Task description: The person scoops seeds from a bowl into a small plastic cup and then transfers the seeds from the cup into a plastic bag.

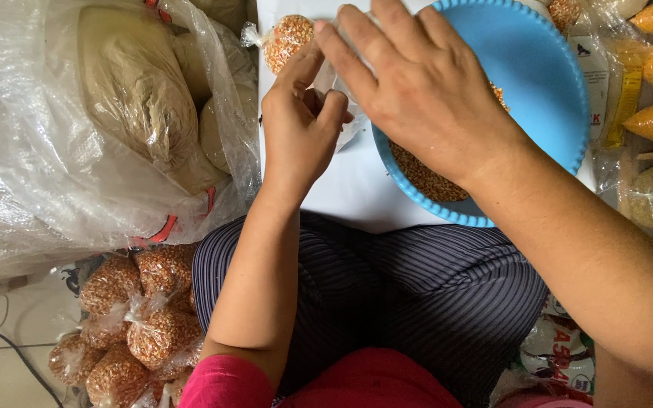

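Apparently bagging grain, the left hand (296,136) is pinching a small clear plastic bag (345,113) while the right hand (417,87), fingers spread, is hovering above it, just beside the round blue plastic bowl (546,68).

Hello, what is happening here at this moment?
A seated person works over a white surface. The left hand pinches a small clear bag of grain near its knotted top. The right hand reaches across, over a blue bowl that holds more of the same grain. Filled, tied small bags lie in a heap on the floor at the person's left, and a large clear plastic sack with pale bundles lies beyond them.
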